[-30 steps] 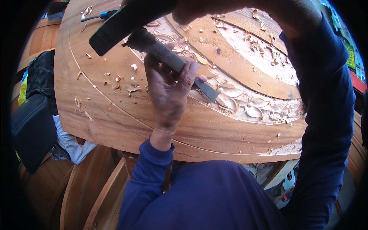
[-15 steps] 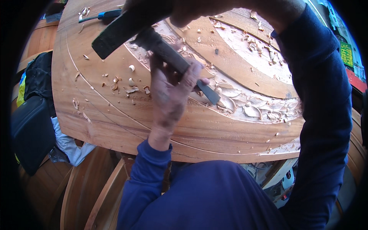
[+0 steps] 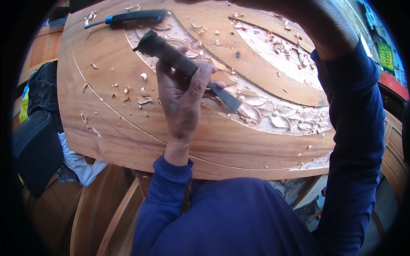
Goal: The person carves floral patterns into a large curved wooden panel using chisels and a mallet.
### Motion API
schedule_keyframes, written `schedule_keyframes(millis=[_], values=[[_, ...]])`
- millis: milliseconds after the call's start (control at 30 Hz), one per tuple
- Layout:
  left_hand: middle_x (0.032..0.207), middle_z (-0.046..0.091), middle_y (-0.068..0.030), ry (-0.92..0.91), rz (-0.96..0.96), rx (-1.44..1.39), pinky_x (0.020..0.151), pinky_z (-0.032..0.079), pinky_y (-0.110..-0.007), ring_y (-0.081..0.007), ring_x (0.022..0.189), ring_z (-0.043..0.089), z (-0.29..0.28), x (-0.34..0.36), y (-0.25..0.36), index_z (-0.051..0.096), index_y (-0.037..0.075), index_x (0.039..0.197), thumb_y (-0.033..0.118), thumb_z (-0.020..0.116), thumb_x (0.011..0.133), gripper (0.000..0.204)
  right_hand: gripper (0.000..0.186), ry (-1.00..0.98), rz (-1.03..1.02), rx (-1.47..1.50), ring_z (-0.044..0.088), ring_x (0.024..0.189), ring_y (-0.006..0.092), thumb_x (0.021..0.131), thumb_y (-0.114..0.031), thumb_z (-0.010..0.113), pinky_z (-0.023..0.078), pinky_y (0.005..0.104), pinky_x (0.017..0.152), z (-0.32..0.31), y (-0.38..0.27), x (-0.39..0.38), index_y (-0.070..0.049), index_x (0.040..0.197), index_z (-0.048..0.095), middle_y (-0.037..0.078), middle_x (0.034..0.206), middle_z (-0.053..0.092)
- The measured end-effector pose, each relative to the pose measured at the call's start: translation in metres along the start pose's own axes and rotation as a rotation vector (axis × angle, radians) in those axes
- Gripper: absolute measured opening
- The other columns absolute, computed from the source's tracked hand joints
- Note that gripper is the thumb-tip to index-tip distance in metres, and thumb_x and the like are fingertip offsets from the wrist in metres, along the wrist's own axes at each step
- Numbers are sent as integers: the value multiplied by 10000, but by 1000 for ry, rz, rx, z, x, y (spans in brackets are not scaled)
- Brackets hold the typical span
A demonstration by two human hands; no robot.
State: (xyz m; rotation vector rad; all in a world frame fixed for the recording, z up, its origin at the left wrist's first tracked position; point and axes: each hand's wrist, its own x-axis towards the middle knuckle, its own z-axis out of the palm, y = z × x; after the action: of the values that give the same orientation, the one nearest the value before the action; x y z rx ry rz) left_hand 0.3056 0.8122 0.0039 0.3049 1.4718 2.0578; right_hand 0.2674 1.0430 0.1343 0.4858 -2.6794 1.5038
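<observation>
My left hand [image 3: 181, 102] is closed round the dark handle of a chisel [image 3: 179, 59], its thumb lying along the near side. The chisel slants down to the right; its flat grey blade meets the carved leaf relief [image 3: 279, 123] in the wooden panel [image 3: 141, 132]. The handle's top end looks frayed. My right arm reaches up to the top edge, where my right hand [image 3: 252, 2] is mostly cut off. At the upper left edge shows the end of the dark mallet [image 3: 81, 4] that this hand grips.
Another chisel with a dark and blue handle [image 3: 136, 16] lies at the panel's far left. Curled wood shavings [image 3: 145, 100] are scattered over the panel. A black padded seat [image 3: 32, 149] and a pale cloth [image 3: 81, 164] are at the left. Curved wooden pieces [image 3: 100, 209] stand below.
My right hand has lifted the mallet up and away from the chisel's top, mostly out of view. The chisel and my left hand have shifted slightly left.
</observation>
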Motion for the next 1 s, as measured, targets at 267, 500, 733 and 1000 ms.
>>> schedule_keyframes(millis=[267, 500, 733, 1000], values=[[1057, 732, -162, -50, 111, 75, 714, 690, -319, -243, 826, 778, -9, -2, -5, 351, 48, 1466, 70, 651, 1038, 523, 495, -280, 125, -100, 695, 967, 237, 759, 36, 688, 562, 361, 866, -1, -10, 19, 15, 1253, 676, 149, 1032, 730], [1083, 732, -166, -88, -8, 28, 702, 684, -316, -242, 837, 779, -2, 2, -4, 351, 52, 1466, 59, 663, 1030, 536, 563, -61, 44, -74, 687, 959, 245, 750, 34, 667, 558, 366, 855, 2, -5, 6, -45, 1308, 679, 134, 1041, 745], [1091, 734, -161, -102, -24, 15, 681, 686, -313, -250, 830, 784, 0, 3, -1, 360, 55, 1473, 76, 672, 1028, 544, 575, -15, -82, -42, 692, 935, 224, 731, 71, 660, 564, 356, 828, 19, 20, 6, -29, 1296, 693, 131, 1067, 757], [1098, 735, -159, -119, -64, 18, 738, 701, -322, -245, 862, 789, 0, 3, 0, 373, 58, 1473, 76, 671, 1028, 537, 565, 9, -10, -95, 696, 934, 229, 734, 53, 674, 565, 363, 826, 19, 5, 1, -30, 1292, 690, 135, 1067, 752]])
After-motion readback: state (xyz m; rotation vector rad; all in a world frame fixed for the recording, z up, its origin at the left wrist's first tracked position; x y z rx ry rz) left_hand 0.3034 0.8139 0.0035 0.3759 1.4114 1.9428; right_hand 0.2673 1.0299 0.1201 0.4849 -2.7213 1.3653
